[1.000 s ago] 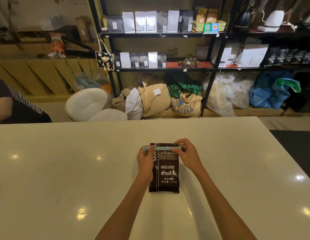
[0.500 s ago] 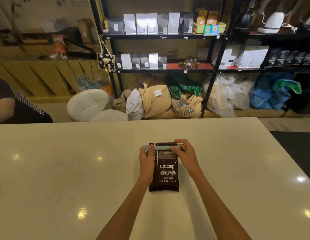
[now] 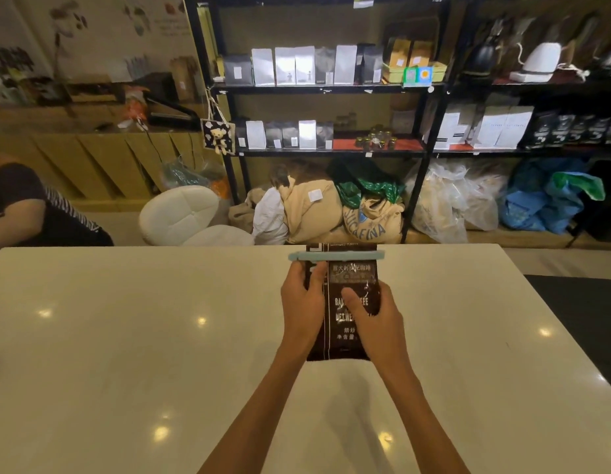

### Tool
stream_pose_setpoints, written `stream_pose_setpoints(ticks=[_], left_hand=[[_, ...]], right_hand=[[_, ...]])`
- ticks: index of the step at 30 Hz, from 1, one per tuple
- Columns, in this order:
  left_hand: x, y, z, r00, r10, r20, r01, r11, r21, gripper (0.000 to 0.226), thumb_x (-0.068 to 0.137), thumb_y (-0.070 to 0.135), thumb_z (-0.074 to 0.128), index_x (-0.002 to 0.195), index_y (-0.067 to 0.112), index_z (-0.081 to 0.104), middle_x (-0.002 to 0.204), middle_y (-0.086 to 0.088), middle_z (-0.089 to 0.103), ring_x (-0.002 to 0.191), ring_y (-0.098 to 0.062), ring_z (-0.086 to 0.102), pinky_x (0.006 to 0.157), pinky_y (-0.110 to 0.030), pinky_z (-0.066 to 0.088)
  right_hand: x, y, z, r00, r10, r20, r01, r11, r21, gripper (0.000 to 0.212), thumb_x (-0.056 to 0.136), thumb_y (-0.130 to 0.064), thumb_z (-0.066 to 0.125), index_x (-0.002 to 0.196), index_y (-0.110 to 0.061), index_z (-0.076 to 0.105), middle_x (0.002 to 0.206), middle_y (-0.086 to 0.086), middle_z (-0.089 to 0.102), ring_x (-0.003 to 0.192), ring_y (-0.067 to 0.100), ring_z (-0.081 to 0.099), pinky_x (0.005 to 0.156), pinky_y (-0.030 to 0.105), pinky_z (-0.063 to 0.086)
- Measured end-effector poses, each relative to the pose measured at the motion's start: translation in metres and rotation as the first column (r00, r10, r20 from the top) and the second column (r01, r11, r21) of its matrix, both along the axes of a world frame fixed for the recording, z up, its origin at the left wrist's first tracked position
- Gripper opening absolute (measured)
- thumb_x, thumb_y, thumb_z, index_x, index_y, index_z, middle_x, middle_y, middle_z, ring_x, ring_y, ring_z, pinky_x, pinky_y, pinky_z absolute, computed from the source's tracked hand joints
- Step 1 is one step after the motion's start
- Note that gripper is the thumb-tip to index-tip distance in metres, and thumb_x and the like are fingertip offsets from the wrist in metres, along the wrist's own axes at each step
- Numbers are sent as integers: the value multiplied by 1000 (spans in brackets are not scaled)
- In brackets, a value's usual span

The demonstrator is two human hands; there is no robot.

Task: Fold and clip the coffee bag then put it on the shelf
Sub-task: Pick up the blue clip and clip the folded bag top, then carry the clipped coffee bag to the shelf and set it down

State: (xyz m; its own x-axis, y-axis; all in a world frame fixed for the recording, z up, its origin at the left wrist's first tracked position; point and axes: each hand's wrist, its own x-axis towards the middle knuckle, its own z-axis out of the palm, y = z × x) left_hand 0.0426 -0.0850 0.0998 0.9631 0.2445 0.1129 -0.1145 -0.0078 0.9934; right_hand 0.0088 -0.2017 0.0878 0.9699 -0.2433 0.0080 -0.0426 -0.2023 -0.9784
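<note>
A dark brown coffee bag is held up off the white table, its folded top pinched by a pale blue clip that runs across the full width. My left hand grips the bag's left side, thumb on the front. On the right side my right hand holds it too, with the thumb lying over the printed label. The black shelf stands beyond the table, stocked with white and grey bags.
Another person's arm rests at the table's far left. Behind the table lie sacks, plastic bags and a white cushioned stool. A dark mat covers the floor to the right.
The bag lay flat on the table with both hands at the clip. Now both hands have shifted down to its sides and lifted it, tilted upright and closer to the camera.
</note>
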Motion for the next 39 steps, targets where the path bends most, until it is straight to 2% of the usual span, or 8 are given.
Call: stream_pose_setpoints(ticks=[6,10,13,16,20,25,31,39], left_hand=[[-19,-50,16,921,-334,-202,323,943,-87,45,93,45,53,129,26,35,118,0,62,93,-11,69,63,-23,58],[-34,-77,13,973,-220,-69,224,974,46,28,95,42,50,118,29,38,107,3,67,84,-18,73,46,-30,55],[-24,-75,17,974,-217,-65,225,961,160,28,98,44,42,119,25,39,104,1,67,84,-18,72,49,-34,57],[-14,-76,15,968,-233,-91,247,946,211,29,100,42,36,121,21,40,105,-4,68,84,-22,72,50,-35,58],[-13,-98,2,944,-318,-87,329,919,218,25,103,36,31,117,19,42,95,0,67,78,-12,70,50,-27,56],[-22,-157,-7,892,-445,-78,451,878,158,26,103,34,30,119,18,44,102,1,66,86,-8,69,59,-18,56],[-35,-253,-2,815,-576,-61,577,797,180,25,103,36,28,118,24,44,103,8,65,88,0,67,67,-18,56],[-65,-424,-5,812,-583,-32,579,796,178,31,104,35,25,113,20,51,102,4,65,92,-4,65,79,-24,54]], right_hand=[[16,-53,22,918,-342,200,374,915,-154,42,98,-45,43,86,-12,65,73,-4,67,65,10,63,52,16,39],[13,-70,28,915,-376,147,391,917,-84,51,100,-47,34,85,-14,69,77,2,72,71,14,69,58,23,50],[6,-75,23,969,-245,-6,244,960,138,53,98,-56,26,101,-20,65,90,1,72,83,16,71,67,27,57],[-5,-81,14,997,-78,24,78,997,0,51,89,-62,38,120,-25,53,101,-5,68,89,12,70,63,23,60],[-16,-100,5,976,-208,59,210,977,-22,22,98,-46,41,103,-30,56,91,-14,67,85,9,70,69,20,59],[-39,-152,4,922,-388,10,385,919,86,35,102,-44,32,92,-32,63,91,0,73,85,13,73,73,31,61],[-70,-242,7,844,-536,4,525,828,197,37,103,-41,30,90,-30,63,88,1,73,80,8,74,62,18,57],[-101,-419,-4,852,-524,-9,516,837,183,45,102,-45,28,89,-23,65,85,5,74,75,8,74,63,23,54]])
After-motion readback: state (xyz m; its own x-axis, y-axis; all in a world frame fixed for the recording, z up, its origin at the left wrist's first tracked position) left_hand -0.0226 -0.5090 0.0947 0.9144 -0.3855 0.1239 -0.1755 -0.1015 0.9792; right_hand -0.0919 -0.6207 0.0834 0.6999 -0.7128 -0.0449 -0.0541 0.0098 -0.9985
